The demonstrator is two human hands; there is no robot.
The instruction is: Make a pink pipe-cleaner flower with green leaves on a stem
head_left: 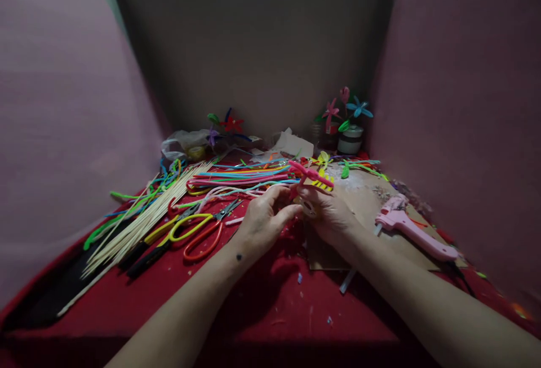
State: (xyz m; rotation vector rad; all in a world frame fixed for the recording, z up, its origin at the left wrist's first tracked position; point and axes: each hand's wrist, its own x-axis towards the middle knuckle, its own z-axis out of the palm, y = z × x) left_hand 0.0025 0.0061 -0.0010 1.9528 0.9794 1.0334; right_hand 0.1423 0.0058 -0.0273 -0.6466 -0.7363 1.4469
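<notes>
A bright pink pipe-cleaner flower (310, 172) stands up between my two hands over the middle of the table. My left hand (268, 213) is closed, with thumb and fingers pinched at the lower part of the flower. Closed from the other side, my right hand (332, 213) has its fingers just under the petals. A small pale ring that looks like a roll of tape (309, 207) sits against the right hand's fingers, near the left thumb. The flower's stem is mostly hidden by the fingers.
Left lie wooden sticks (143, 227), pliers (158, 241) and red-handled scissors (207, 241). Loose pipe cleaners (245, 178) spread behind the hands. A pink glue gun (414, 227) rests on cardboard (359, 199) at right. Finished flowers (359, 107) stand in jars (350, 140) at the back.
</notes>
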